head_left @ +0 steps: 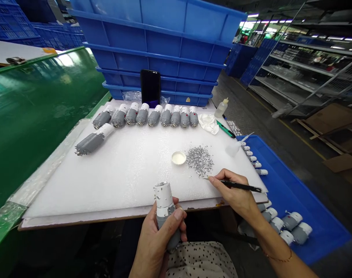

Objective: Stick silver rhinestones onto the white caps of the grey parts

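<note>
My left hand (157, 239) grips a grey cylindrical motor with a white end cap (164, 204), held upright just off the board's front edge. My right hand (233, 189) pinches black fine-tipped tweezers (239, 186), and their tips point left, close to a heap of small silver metal pieces (199, 161). The tips hold nothing I can make out. A small round white dish of pale liquid (178, 157) sits beside the heap. All of this lies on a white foam board (120, 181).
Several similar motors (143, 116) lie in a row at the board's back, before a stack of blue plastic crates (155, 50) and an upright phone (150, 88). A blue tray of motors (291, 204) lies to the right. A green surface (39, 116) runs along the left.
</note>
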`<state>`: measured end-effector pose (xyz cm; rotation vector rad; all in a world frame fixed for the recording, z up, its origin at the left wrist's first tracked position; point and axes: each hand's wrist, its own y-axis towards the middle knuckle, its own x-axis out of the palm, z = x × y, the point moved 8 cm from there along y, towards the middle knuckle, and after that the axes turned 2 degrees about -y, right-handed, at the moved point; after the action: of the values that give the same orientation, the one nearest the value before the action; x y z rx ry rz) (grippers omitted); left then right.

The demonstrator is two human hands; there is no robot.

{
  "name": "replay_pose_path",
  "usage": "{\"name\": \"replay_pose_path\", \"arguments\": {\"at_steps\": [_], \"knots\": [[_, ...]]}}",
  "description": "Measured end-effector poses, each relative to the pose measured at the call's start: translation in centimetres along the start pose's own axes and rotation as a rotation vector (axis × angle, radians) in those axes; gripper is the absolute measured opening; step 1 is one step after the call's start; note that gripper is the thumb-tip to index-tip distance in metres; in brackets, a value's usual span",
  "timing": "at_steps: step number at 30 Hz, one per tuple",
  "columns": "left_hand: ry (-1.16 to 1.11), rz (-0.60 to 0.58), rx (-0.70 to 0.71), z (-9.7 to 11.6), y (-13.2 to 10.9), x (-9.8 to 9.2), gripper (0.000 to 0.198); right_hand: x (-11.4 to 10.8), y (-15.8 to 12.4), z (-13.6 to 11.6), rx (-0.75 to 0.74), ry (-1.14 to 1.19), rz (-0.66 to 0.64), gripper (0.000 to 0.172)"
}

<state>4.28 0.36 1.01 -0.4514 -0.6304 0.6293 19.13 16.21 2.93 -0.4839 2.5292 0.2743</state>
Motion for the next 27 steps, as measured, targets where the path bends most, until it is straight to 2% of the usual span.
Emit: {"name": "replay_pose_path", "arguments": {"at_steps": [8,12,16,18,22,27], "knots": [[-0.019,-0.072,-0.05,-0.5,0.0,0.4,0.032,0.0,-0.1,-0.4,-0.051,-0.004,0.004,0.032],[-0.105,-0.116,-0.111,-0.6,0.1,0.5,0.03,-0.1,-1.6,-2.5,-0.132,0.051,-0.008,0.026],[-0.285,-0.221,-0.172,-1.0,0.3,1.4,0.02,0.7,-3.9,-7.4,-0.451,0.156,-0.165,0.011],[-0.347,-0.266,-0.203,-1.3,0.3,1.7,0.018,1.1,-4.6,-9.0,-0.562,0.188,-0.244,0.014],[-0.38,-0.261,-0.253,-1.7,0.0,1.4,0.017,1.7,-4.5,-10.0,-0.609,0.244,-0.326,0.018],[-0.452,-0.176,-0.317,-1.9,-0.3,0.4,0.012,2.3,-3.9,-10.3,-0.607,0.224,-0.394,0.014]]}}
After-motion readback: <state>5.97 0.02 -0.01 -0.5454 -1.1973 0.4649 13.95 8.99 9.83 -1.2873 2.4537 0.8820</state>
